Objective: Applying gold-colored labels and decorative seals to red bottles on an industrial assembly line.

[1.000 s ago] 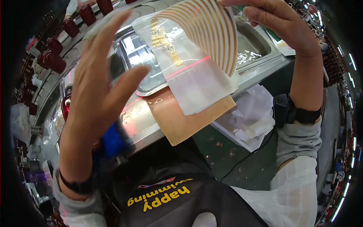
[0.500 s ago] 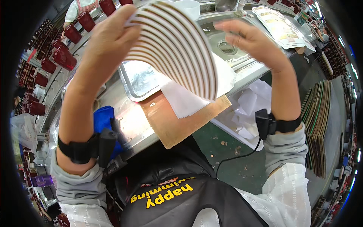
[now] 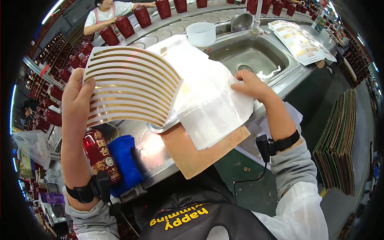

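My left hand (image 3: 76,96) is closed on the left edge of a decal sheet (image 3: 132,90) with curved gold stripes on white, holding it raised and slightly bowed. Over by the sink, my right hand (image 3: 254,88) has its thumb and fingers pinched at the right edge of a thin white sheet (image 3: 216,96), which lies loosely over others. Beneath these papers are a brown board (image 3: 192,158) and a metal tray (image 3: 158,129), mostly covered. A dark red bottle (image 3: 100,152) lies beside a blue cloth (image 3: 126,162) below my left hand.
A sink (image 3: 264,54) with some water is behind my right hand, a white bowl (image 3: 201,34) and metal ladle (image 3: 241,22) near it. Printed sheets (image 3: 302,42) lie at far right. Red bottles (image 3: 142,17) line the conveyor, where a co-worker (image 3: 110,14) stands. Boards (image 3: 338,140) stand right.
My left hand has lowered the striped sheet leftward, its gold face now showing. My right hand has come down from the air to the white sheet's edge. The red bottle has come into view.
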Motion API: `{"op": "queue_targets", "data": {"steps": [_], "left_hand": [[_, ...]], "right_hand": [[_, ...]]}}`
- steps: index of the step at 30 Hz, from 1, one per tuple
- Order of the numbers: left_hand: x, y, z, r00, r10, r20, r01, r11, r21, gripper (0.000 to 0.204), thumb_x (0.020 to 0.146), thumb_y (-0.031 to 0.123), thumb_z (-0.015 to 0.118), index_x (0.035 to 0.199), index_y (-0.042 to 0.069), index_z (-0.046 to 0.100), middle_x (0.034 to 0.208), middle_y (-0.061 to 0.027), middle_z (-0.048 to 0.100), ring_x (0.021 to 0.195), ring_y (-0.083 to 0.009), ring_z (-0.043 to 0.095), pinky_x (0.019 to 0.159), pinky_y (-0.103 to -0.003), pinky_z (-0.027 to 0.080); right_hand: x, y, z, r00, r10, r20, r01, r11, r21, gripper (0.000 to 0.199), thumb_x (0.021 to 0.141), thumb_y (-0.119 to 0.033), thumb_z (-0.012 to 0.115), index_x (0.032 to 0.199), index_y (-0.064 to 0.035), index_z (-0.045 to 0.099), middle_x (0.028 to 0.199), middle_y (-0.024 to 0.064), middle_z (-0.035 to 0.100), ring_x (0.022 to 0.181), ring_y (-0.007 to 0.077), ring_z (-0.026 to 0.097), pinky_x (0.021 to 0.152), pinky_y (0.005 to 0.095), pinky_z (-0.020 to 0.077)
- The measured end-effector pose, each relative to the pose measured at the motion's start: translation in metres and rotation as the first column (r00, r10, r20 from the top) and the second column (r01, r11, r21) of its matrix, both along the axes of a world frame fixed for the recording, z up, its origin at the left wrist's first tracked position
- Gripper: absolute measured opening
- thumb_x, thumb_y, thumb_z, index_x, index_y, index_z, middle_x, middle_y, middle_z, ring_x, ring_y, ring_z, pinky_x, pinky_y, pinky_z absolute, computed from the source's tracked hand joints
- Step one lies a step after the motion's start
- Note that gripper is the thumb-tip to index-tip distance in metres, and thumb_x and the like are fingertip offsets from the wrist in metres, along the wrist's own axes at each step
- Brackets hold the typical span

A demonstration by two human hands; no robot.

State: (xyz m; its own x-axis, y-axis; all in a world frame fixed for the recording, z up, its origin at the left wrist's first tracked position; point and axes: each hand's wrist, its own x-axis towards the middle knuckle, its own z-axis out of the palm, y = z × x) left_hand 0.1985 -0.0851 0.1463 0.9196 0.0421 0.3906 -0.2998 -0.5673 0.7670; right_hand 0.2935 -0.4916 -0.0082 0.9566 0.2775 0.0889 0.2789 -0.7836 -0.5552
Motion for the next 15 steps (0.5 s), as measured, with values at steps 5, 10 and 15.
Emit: {"op": "queue_targets", "data": {"steps": [5,10,15], "left_hand": [[0.009,-0.006,-0.005,0.968,-0.060,-0.244,-0.024,0.944,-0.330,0.016,0.092,0.011,0.049,0.103,0.002,0.057,0.088,-0.0034,0.062,0.072,-0.0079,0.058,0.067,-0.023,0.050],[0.020,-0.011,-0.035,0.961,-0.118,-0.251,-0.059,0.796,-0.603,0.024,0.091,0.009,0.049,0.107,-0.006,0.059,0.090,-0.0086,0.065,0.067,-0.0124,0.061,0.057,-0.024,0.050],[-0.003,-0.074,-0.084,0.855,-0.215,-0.472,-0.281,0.573,-0.770,0.018,0.095,0.017,0.055,0.091,0.000,0.060,0.066,-0.0042,0.059,0.046,-0.0128,0.052,0.041,-0.023,0.042]], "right_hand": [[0.009,0.002,0.004,0.894,0.052,-0.446,0.232,0.796,0.559,0.019,0.075,-0.008,0.061,0.091,0.0019,0.063,0.081,0.0088,0.064,0.073,0.0185,0.064,0.063,0.0322,0.0522],[0.022,-0.015,-0.008,0.847,0.127,-0.517,0.381,0.532,0.756,0.019,0.074,-0.004,0.060,0.092,0.0020,0.061,0.080,0.0098,0.064,0.066,0.0195,0.065,0.059,0.0351,0.0562],[0.009,-0.026,-0.017,0.900,-0.001,-0.435,0.290,0.746,0.600,0.034,0.091,-0.025,0.059,0.113,-0.0003,0.063,0.100,0.0089,0.067,0.088,0.0148,0.062,0.075,0.0294,0.0513]]}}
